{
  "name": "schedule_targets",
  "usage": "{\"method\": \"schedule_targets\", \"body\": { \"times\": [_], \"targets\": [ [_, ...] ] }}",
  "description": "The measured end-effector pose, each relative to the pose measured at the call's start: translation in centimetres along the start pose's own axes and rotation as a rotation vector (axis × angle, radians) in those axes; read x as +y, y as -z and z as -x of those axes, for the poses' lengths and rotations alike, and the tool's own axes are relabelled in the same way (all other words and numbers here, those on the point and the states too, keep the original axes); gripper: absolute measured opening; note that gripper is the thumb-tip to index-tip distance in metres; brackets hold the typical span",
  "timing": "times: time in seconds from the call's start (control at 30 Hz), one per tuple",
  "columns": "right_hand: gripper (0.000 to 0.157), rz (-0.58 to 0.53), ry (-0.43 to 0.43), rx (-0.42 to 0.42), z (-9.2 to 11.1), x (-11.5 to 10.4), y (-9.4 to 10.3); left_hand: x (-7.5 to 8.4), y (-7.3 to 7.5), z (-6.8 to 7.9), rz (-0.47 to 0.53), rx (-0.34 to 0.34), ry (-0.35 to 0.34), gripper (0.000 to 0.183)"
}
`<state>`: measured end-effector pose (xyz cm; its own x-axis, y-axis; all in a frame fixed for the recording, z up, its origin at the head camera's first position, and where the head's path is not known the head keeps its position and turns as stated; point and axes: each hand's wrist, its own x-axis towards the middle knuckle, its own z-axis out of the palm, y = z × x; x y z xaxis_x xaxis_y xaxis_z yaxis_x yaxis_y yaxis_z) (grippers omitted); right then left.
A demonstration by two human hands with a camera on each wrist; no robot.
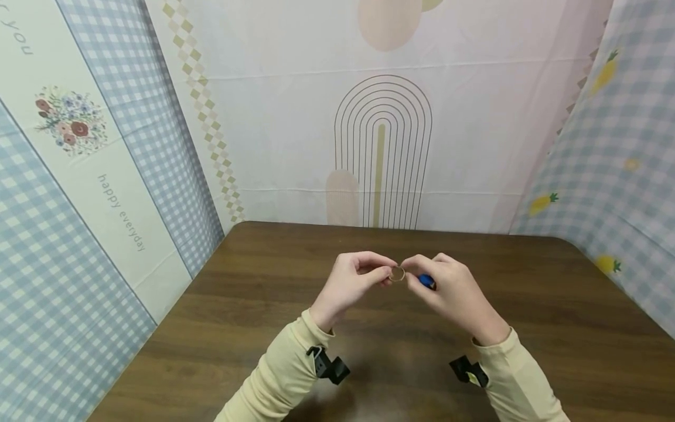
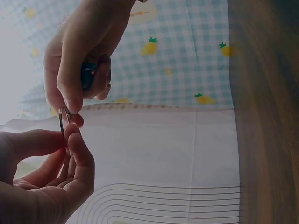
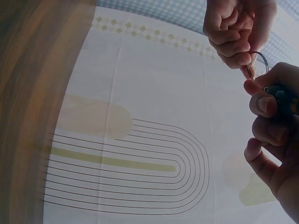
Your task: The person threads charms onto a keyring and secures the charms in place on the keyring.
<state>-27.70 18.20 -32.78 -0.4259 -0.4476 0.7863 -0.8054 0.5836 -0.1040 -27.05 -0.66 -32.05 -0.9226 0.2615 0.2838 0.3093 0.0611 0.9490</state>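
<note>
Over the table, a thin metal key ring (image 1: 403, 276) is held between the two hands. My left hand (image 1: 348, 284) pinches one side of it with thumb and fingertips, which shows close up in the left wrist view. At the ring's other side are the thumb and forefinger of my right hand (image 1: 456, 290), pinching there. A small blue charm (image 1: 426, 282) sits within the right hand's curled fingers, mostly covered by them. In the right wrist view this blue charm (image 3: 280, 100) has a short metal link near the key ring (image 3: 266, 60).
The brown wooden table (image 1: 253, 281) spreads under both forearms. A white patterned cloth (image 1: 279, 129) hangs behind its far edge. Blue checked cloths hang at the left (image 1: 58, 246) and right (image 1: 622, 152). Black camera mounts (image 1: 329, 366) sit on the wrists.
</note>
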Motion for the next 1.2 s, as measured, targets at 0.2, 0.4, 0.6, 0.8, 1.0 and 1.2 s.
{"method": "schedule_targets", "body": {
  "times": [0.2, 0.4, 0.6, 0.8, 1.0, 1.2],
  "targets": [
    [0.016, -0.076, -0.020, -0.069, 0.1, 0.1, 0.1, 0.1, 0.2, 0.2, -0.028, -0.046, -0.009, 0.016],
    [0.014, -0.300, -0.225, -0.316, 0.0, 1.8, 0.0, -0.4, 1.0, -0.5, -0.187, -0.083, 0.002, 0.015],
    [0.013, -0.422, -0.312, -0.563, 1.0, 4.3, -1.6, -2.7, 1.5, -1.8, -0.579, -0.204, 0.055, 0.012],
    [0.013, -0.517, -0.270, -0.811, 2.7, 4.9, -4.7, -5.3, 1.0, -1.8, -0.898, -0.361, 0.148, 0.007],
    [0.010, -0.538, -0.275, -0.929, 3.7, 4.5, -6.5, -6.8, 0.4, -1.5, -1.008, -0.409, 0.275, 0.013],
    [0.011, -0.549, -0.300, -1.000, 4.7, 4.1, -7.0, -8.0, 0.0, -0.6, -1.038, -0.438, 0.365, 0.020]
  ]
}}
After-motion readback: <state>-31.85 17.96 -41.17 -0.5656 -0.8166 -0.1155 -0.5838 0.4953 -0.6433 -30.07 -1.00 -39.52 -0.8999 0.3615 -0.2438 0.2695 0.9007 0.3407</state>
